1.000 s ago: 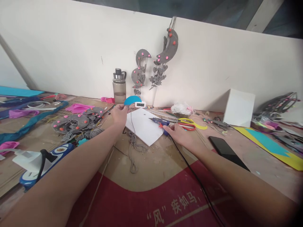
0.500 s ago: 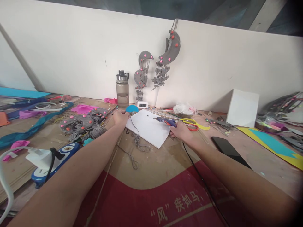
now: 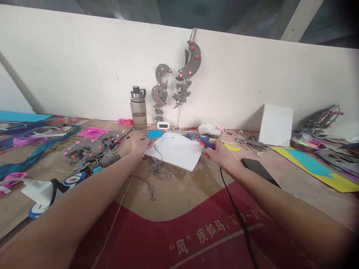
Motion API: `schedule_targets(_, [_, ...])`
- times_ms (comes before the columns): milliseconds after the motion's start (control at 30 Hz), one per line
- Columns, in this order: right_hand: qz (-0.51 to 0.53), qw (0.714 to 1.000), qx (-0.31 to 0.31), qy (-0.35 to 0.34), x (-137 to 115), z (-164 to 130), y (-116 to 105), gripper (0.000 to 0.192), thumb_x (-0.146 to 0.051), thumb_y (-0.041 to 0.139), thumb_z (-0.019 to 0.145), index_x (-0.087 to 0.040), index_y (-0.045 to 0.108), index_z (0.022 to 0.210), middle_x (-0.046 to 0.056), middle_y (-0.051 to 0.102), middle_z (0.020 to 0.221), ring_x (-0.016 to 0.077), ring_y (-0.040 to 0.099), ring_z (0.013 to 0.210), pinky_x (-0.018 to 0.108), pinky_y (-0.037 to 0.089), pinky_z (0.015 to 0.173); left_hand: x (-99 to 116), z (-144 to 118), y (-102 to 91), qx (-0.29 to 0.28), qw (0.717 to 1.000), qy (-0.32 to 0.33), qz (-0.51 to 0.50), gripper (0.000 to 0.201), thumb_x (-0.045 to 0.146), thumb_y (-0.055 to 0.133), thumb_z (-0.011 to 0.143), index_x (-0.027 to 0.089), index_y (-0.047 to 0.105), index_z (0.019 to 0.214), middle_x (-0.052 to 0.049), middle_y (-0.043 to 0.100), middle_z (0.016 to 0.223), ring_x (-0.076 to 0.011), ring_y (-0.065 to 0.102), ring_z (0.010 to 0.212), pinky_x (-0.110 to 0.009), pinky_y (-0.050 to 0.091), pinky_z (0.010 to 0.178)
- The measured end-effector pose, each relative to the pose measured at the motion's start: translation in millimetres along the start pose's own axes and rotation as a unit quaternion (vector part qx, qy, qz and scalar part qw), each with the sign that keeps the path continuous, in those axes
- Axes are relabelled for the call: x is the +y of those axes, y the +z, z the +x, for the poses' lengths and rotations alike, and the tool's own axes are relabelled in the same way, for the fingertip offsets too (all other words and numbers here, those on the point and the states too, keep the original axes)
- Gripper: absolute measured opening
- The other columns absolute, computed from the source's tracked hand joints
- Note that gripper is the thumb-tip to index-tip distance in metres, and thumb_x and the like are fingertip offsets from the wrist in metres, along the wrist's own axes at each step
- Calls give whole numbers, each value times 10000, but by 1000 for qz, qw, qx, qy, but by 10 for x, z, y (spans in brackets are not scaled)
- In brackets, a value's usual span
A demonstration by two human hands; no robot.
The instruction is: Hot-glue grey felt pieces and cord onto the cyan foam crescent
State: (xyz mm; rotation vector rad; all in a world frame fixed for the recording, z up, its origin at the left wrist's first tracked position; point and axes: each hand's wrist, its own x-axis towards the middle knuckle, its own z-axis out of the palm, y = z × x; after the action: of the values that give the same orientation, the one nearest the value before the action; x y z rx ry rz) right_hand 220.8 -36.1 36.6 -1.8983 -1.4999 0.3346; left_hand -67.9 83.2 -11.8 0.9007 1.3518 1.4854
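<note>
My left hand point(image 3: 138, 146) is closed in a pinch at the left corner of a white board point(image 3: 175, 151). Grey yarn point(image 3: 157, 168) runs from those fingertips and trails in a loose tangle over the cardboard. My right hand point(image 3: 220, 153) is wrapped round a blue glue gun point(image 3: 206, 141) at the board's right side, its nozzle pointing left. A black cord point(image 3: 234, 209) hangs from the gun towards me. One small dark spot point(image 3: 172, 138) shows near the board's far edge.
Left lie grey felt pieces with pink dots point(image 3: 84, 149), a yarn ball point(image 3: 110, 158) and a power strip point(image 3: 74, 178). Behind stand a water bottle point(image 3: 138, 114) and small clock point(image 3: 163, 125). A phone point(image 3: 259, 172) and coloured sheets point(image 3: 311, 162) lie right. Grey moon hangings point(image 3: 190, 61) hang behind.
My right hand has lifted the glue gun away from the yellow-handled scissors area, and its cord now hangs more visibly. My left hand keeps its pinch on the yarn. The view has shifted slightly right.
</note>
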Motion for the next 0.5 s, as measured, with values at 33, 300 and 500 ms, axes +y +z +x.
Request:
schedule_targets(33, [-18, 1000, -2, 0, -30, -21, -15, 286, -260, 569, 771, -146, 575, 1033, 51, 679, 757, 160, 590, 642, 250, 414, 585, -2, -10, 4, 3, 1000, 4, -1, 96, 78, 665, 711, 142, 626, 651, -27, 650, 717, -139, 677, 693, -252, 577, 720])
schedule_targets(300, [-86, 996, -20, 5, -168, -226, 18, 218, -241, 477, 817, -147, 551, 1000, 104, 676, 924, 195, 619, 788, 261, 396, 637, -48, 106, -2, 29, 990, 87, -107, 64, 152, 630, 739, 147, 597, 685, -11, 643, 703, -128, 660, 664, -286, 572, 743])
schedule_targets(500, [-93, 995, -23, 1, -17, -228, 196, 192, -251, 505, 824, -146, 516, 985, 141, 674, 967, 220, 639, 842, 264, 409, 649, -83, 211, -39, 42, 985, 92, -138, 101, 137, 619, 733, 146, 566, 648, 0, 618, 662, -116, 638, 641, -286, 567, 755])
